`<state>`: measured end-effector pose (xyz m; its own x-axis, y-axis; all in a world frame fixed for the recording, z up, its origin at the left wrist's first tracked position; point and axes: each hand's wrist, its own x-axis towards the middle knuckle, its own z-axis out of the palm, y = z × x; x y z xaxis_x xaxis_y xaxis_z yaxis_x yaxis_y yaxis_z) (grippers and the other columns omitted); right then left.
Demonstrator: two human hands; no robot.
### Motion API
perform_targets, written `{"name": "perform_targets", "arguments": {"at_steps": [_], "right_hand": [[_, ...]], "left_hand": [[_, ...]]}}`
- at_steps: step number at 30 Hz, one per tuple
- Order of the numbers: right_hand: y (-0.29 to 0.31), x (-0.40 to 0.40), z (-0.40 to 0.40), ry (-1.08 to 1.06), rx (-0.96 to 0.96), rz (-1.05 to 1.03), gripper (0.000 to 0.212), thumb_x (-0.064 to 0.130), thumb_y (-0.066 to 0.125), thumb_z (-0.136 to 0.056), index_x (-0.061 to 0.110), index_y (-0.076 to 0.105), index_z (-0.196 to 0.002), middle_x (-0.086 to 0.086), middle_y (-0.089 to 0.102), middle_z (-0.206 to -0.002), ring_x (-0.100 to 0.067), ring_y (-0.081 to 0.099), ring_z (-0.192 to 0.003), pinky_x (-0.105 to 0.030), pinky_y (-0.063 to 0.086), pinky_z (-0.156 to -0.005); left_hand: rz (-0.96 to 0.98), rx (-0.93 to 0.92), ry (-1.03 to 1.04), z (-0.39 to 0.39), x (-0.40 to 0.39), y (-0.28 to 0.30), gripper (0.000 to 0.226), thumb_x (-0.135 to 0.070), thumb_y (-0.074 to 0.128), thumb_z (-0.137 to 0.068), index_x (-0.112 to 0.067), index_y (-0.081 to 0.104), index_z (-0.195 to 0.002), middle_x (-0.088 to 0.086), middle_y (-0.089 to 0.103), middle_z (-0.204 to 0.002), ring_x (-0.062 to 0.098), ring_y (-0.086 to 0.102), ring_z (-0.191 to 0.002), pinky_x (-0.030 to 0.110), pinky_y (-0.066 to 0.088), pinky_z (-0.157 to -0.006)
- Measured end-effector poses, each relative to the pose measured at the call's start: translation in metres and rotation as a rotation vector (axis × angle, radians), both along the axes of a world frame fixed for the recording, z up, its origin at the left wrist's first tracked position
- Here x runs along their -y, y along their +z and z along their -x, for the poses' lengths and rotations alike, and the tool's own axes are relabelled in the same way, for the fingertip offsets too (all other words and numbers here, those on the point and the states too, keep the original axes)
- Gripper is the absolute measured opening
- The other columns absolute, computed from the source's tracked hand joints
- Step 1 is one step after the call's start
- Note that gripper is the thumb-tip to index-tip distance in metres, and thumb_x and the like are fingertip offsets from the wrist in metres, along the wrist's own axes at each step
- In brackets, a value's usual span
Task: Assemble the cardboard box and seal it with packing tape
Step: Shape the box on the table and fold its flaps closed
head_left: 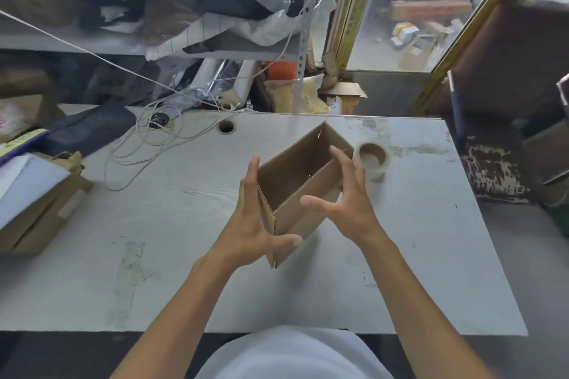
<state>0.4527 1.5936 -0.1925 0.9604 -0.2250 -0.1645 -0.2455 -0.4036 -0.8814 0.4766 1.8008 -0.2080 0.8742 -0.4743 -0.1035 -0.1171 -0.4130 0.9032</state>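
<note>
Grey scuffed table [172,224], cluttered shelves [154,46] behind, both hands spread, flanking open cardboard box [295,175]

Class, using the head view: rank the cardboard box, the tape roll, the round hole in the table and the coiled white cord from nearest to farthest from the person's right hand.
From the right hand:
1. Cardboard box, right against its fingers, between both hands.
2. Tape roll, just beyond the fingers, on the right.
3. Round hole, far edge of the table, left of the box.
4. Coiled white cord, farther left.

box [303,175] opened, upright on table [154,224] | left hand [252,224], right hand [345,194] flank it | tape roll [371,160] beside
</note>
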Motion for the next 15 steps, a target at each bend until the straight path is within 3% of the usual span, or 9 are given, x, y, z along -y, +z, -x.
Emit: {"name": "perform_targets", "arguments": {"at_steps": [1,3,6,10,12,15], "right_hand": [[-0.003,-0.001,0.002,0.020,-0.025,0.016,0.099,0.055,0.086,-0.065,0.060,0.025,-0.143,0.020,-0.004,-0.159,-0.012,0.012,-0.148,-0.033,0.028,-0.109],[-0.010,-0.002,0.008,0.028,-0.048,0.027,0.097,0.054,0.086,-0.065,0.061,0.026,-0.141,0.022,-0.009,-0.158,-0.014,0.008,-0.150,-0.037,0.026,-0.114],[-0.015,0.000,0.017,0.043,-0.080,0.071,0.098,0.055,0.087,-0.063,0.060,0.026,-0.140,0.024,-0.012,-0.156,-0.017,0.003,-0.151,-0.041,0.027,-0.115],[-0.018,0.003,0.030,0.033,-0.084,0.141,0.089,0.056,0.084,-0.067,0.060,0.029,-0.137,0.021,-0.004,-0.153,-0.020,0.006,-0.150,-0.044,0.030,-0.115],[-0.019,0.004,0.034,-0.002,-0.018,0.184,0.076,0.054,0.082,-0.071,0.055,0.040,-0.134,0.020,0.009,-0.147,-0.019,0.018,-0.145,-0.040,0.035,-0.112],[-0.021,0.007,0.035,-0.018,0.123,0.244,0.044,0.046,0.083,-0.075,0.039,0.063,-0.113,0.018,0.020,-0.144,-0.012,0.029,-0.138,-0.027,0.039,-0.107]], "left_hand": [[-0.011,0.041,0.005,0.004,0.003,0.000,0.138,-0.045,0.093,-0.060,-0.057,-0.014,-0.147,-0.042,-0.001,-0.147,-0.025,0.004,-0.136,-0.001,0.020,-0.102],[-0.047,0.123,0.044,0.010,0.005,-0.007,0.122,-0.046,0.093,-0.061,-0.052,0.008,-0.149,-0.025,0.016,-0.145,-0.028,0.020,-0.125,-0.001,0.029,-0.093],[-0.138,0.172,0.098,0.013,-0.003,-0.022,0.097,-0.046,0.092,-0.062,-0.039,0.037,-0.141,-0.010,0.021,-0.146,-0.011,0.037,-0.119,0.008,0.038,-0.096],[-0.197,0.151,0.074,0.002,-0.012,-0.022,0.083,-0.035,0.091,-0.068,-0.042,0.045,-0.137,-0.009,0.013,-0.155,0.013,0.028,-0.139,0.018,0.032,-0.108],[-0.214,0.154,0.068,-0.011,-0.015,-0.016,0.067,-0.019,0.088,-0.073,-0.042,0.057,-0.127,-0.005,0.006,-0.161,0.025,0.018,-0.149,0.033,0.028,-0.117],[-0.272,0.216,0.050,-0.028,-0.017,-0.006,0.044,0.004,0.077,-0.081,-0.032,0.071,-0.106,0.001,0.000,-0.165,0.030,0.009,-0.153,0.042,0.030,-0.117]]}}
